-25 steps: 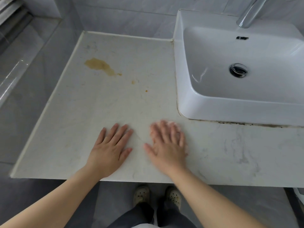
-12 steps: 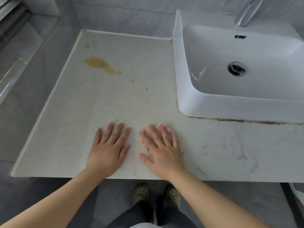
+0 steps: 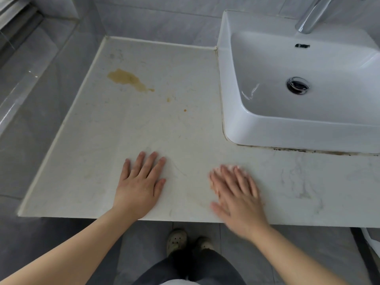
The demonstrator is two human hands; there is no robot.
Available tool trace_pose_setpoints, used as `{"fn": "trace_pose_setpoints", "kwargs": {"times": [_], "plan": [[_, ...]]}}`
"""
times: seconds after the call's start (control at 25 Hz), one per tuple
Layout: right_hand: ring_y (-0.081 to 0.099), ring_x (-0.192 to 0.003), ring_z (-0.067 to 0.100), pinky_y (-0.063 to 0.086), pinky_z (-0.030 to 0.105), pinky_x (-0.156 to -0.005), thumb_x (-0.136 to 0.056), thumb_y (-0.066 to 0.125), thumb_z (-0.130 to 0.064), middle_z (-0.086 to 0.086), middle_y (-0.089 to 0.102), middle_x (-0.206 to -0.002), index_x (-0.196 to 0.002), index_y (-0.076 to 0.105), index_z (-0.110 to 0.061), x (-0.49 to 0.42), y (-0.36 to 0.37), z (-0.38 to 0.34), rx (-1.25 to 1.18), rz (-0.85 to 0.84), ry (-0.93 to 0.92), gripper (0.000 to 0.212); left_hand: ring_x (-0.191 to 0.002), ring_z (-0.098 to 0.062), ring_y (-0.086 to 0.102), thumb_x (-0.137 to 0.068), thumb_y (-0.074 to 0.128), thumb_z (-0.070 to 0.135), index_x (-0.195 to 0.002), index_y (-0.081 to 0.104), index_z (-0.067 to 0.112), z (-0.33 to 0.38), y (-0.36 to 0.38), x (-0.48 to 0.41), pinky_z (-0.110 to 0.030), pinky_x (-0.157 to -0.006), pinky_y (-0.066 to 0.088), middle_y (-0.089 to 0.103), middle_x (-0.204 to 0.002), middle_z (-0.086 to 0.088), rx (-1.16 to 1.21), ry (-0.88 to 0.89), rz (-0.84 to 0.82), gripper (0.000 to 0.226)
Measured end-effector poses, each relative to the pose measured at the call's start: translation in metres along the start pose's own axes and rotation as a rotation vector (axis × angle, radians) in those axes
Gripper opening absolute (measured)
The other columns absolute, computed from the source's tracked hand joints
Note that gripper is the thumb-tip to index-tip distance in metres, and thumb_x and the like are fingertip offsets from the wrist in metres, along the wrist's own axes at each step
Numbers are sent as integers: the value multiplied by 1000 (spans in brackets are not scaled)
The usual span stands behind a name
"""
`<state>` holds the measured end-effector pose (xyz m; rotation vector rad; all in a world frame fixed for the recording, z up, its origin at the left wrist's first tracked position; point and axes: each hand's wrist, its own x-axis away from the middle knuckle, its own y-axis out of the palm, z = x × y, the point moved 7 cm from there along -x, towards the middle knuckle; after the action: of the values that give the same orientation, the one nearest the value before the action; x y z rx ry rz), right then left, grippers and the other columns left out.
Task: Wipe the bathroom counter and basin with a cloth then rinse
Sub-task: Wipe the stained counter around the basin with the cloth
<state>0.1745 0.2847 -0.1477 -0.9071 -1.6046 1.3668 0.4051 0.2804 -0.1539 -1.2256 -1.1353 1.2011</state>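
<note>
Nearest, at 6 o'clock: two pale shoes (image 3: 176, 241) and dark trousers (image 3: 191, 270) on a grey tiled floor (image 3: 298, 243). Left hand (image 3: 139, 190) lies palm down on the front edge of the table (image 3: 144, 130), grip spread, fingers straight, holding nothing. Right hand (image 3: 236, 196) is just to its 3 o'clock, apart from it, also palm down with grip spread and nothing held; it is blurred, so contact with the table cannot be confirmed. The table is pale marble. A yellow-brown stain (image 3: 127, 79) sits at 11 o'clock from the left hand, well apart, with two small spots (image 3: 168, 99) beside it at its 4 o'clock. The white basin (image 3: 287, 130) stands on the table at 1 o'clock from the right hand, dark grime (image 3: 308, 151) along its front base. Its drain (image 3: 298, 85) is metal. The chrome tap (image 3: 312, 15) is furthest, against the grey wall (image 3: 164, 19).
</note>
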Motion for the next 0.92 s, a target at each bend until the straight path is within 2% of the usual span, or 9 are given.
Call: {"fn": "trace_pose_setpoints", "kwargs": {"times": [0.08, 0.2, 0.28, 0.36, 0.48, 0.56, 0.68, 0.84, 0.92], "plan": [[20, -141, 27, 11, 44, -110, -90, 5, -67, -4, 22, -155, -148, 18, -35, 14, 3, 15, 47, -1, -53, 68, -128, -35, 43, -91, 27, 40, -134, 47, 17, 5, -2, 1, -46, -105, 13, 50, -138, -7, 19, -46, 29, 53], [0, -146, 24, -5, 40, -114, -78, -7, -71, -5, -1, -159, -149, 0, -38, -20, -10, 64, -11, 47, 257, 78, -129, -36, 42, -89, 29, 36, -135, 48, 16, 9, -4, 2, -46, -105, 11, 49, -139, -7, 28, -75, 40, 53], [2, -146, 28, -4, 45, -114, -73, 5, -71, 1, 4, -159, -150, 9, -31, -27, -13, 38, -27, 62, 340, 87, -130, -35, 42, -90, 28, 37, -135, 47, 17, 8, -4, 3, -45, -105, 11, 49, -140, -6, 6, -74, 38, 53], [23, -141, 34, 11, 52, -110, -77, 27, -69, 7, 29, -153, -146, 33, -23, -14, -4, -31, -74, 22, 107, 83, -132, -34, 38, -90, 26, 38, -137, 44, 18, 7, -3, 3, -44, -107, 9, 46, -142, -5, -1, -79, 19, 54], [30, -139, 31, 16, 49, -108, -79, 33, -69, 2, 35, -151, -142, 37, -27, 2, 3, -54, -36, -3, -170, 76, -139, -30, 27, -90, 18, 43, -141, 38, 21, 6, -2, 3, -41, -110, 3, 37, -148, -3, 31, -102, 2, 59], [21, -143, 29, 7, 47, -112, -80, 20, -70, 0, 23, -156, -147, 25, -30, -15, -6, -5, 15, 64, -22, 78, -142, -25, 18, -88, 11, 47, -144, 32, 25, 6, -2, 4, -40, -112, -1, 29, -152, 1, 65, -127, 0, 64], [-12, -145, 28, -12, 48, -113, -70, -6, -72, 1, -11, -159, -149, -7, -31, -25, -6, 38, -37, 22, 259, 89, -144, -21, 10, -87, 6, 49, -146, 26, 29, 5, -2, 4, -39, -114, -4, 22, -154, 5, 93, -148, -7, 66], [21, -141, 38, 11, 57, -108, -80, 23, -71, 10, 26, -154, -146, 32, -22, -13, -1, -69, -88, 6, -60, 82, -142, -24, 19, -90, 13, 47, -142, 36, 25, 4, -4, 4, -41, -114, 4, 31, -151, 1, 124, -154, 9, 62], [27, -139, 36, 15, 55, -107, -85, 22, -70, 6, 33, -151, -142, 39, -22, -12, 0, -90, -61, 35, -212, 77, -142, -23, 19, -90, 13, 47, -142, 35, 26, 3, -3, 5, -42, -114, 5, 31, -151, 2, 118, -152, 5, 61]]}}
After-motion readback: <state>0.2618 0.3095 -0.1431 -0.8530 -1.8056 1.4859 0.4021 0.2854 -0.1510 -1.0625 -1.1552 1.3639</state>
